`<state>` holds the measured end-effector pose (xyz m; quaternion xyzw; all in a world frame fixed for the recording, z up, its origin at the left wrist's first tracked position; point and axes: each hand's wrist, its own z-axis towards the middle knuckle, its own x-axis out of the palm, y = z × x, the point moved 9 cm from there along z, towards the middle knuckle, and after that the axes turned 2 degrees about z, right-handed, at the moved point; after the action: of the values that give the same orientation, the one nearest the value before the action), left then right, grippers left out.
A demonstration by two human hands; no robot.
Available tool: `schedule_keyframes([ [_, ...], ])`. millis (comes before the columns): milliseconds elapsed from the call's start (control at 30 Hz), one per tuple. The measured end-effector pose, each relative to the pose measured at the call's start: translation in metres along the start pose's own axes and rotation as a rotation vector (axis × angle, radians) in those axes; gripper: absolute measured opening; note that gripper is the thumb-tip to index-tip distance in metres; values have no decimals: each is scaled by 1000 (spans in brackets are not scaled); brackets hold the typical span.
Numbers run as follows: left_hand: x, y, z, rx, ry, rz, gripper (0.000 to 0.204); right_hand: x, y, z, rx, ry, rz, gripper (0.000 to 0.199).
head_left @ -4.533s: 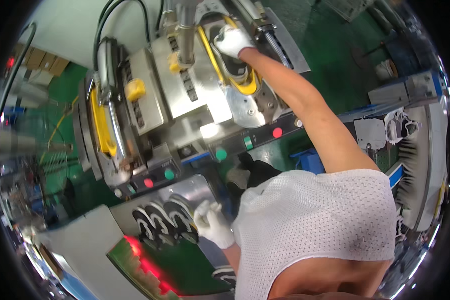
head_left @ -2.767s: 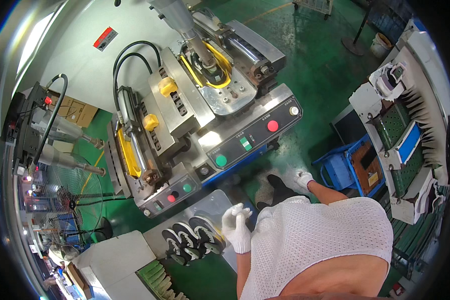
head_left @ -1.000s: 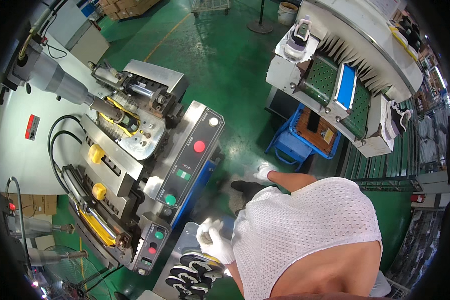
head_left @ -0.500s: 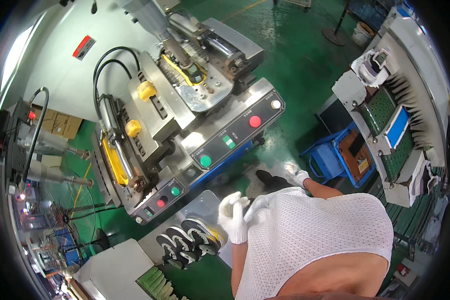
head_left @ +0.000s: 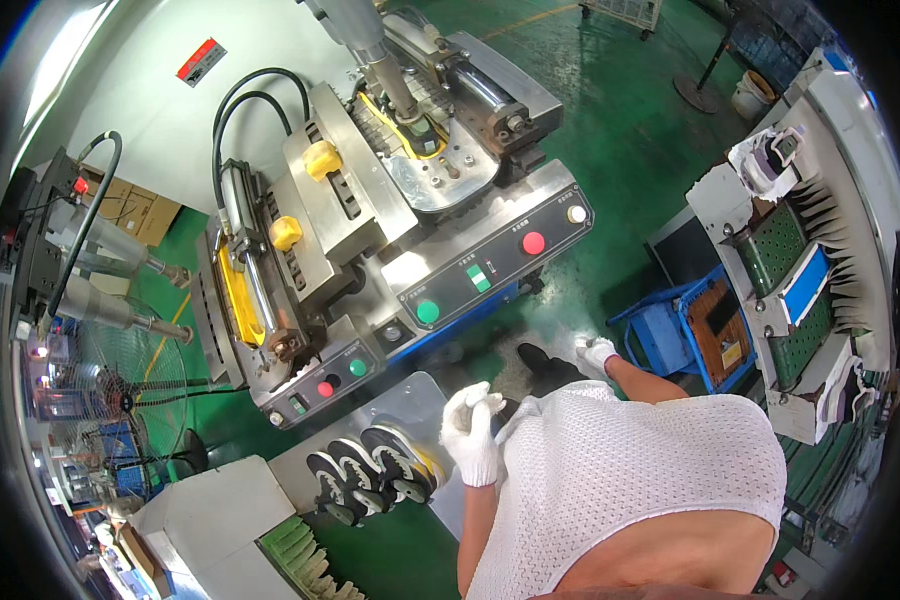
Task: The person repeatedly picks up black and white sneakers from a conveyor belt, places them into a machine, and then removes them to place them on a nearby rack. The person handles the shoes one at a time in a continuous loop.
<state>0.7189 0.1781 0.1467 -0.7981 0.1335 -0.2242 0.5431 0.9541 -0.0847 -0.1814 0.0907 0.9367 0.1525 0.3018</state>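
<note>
My left hand [head_left: 469, 434], in a white knit glove, is raised in front of my white mesh top. Its fingers curl loosely inward and nothing shows in them. My right hand [head_left: 598, 354], also gloved, hangs lower on the right, its fingers loosely extended over the floor without a visible object. Left of my left hand, several black-and-white shoes [head_left: 357, 468] stand in a row on a pale board. Ahead is a metal shoe press [head_left: 350, 220] with a button panel [head_left: 490, 262]. A dark shoe with a yellow edge [head_left: 422, 138] sits under its upper ram.
A blue stool-like frame with a brown top [head_left: 717, 335] stands to the right. Beyond it is a rack with green perforated rollers [head_left: 768, 245] and white shoe uppers [head_left: 767, 163]. At left are a wire fan [head_left: 120, 400] and a white box [head_left: 205, 510].
My view has shifted, so the press and shoes sit differently in the picture. Both hands keep nearly the same pose; the press shows no clear change.
</note>
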Motion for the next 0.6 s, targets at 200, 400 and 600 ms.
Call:
schedule_keyframes([
  [200,-10,1,-6,-64,-45,-12,21,3,11,-24,-24,-8,-11,57],
  [400,7,-10,-7,16,24,22,23,-8,21,-39,-144,-119,67,55],
  [600,55,11,-15,-35,280,156,24,-186,81,-210,-433,-346,440,49],
])
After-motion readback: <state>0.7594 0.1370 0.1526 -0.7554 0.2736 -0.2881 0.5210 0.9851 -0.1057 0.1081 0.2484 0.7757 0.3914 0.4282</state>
